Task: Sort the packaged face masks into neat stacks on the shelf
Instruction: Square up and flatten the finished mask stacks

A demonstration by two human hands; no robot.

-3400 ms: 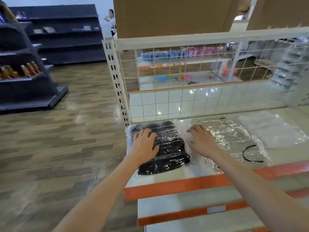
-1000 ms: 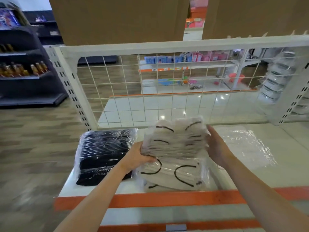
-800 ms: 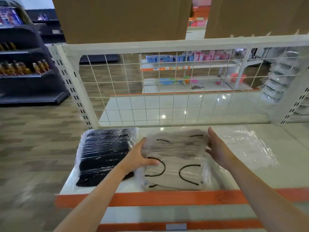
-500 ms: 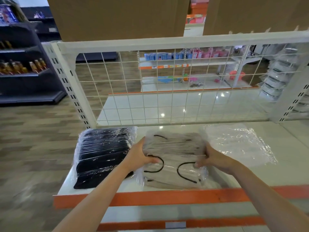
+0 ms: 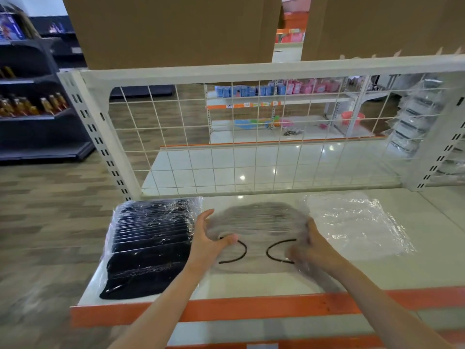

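Observation:
A stack of beige packaged face masks (image 5: 256,222) with black ear loops lies on the white shelf (image 5: 415,268), motion-blurred. My left hand (image 5: 210,239) grips the stack's left side, thumb over its top. My right hand (image 5: 310,245) clasps its right side. To the left, a row of black packaged masks (image 5: 151,244) in clear wrap lies flat near the shelf's left end. A pile of clear-wrapped white masks (image 5: 352,222) rests to the right of the beige stack.
A white wire grid back panel (image 5: 251,139) closes off the shelf's rear. An orange price strip (image 5: 251,308) runs along the front edge. Cardboard boxes (image 5: 171,28) sit on the shelf above. More wrapped masks (image 5: 415,117) hang at the right. Dark shelving (image 5: 32,104) stands at the left.
The beige stack has come down from a tilted, lifted hold to lie flat on the shelf. Both hands have slid down along its sides, and the right hand has closed in on it.

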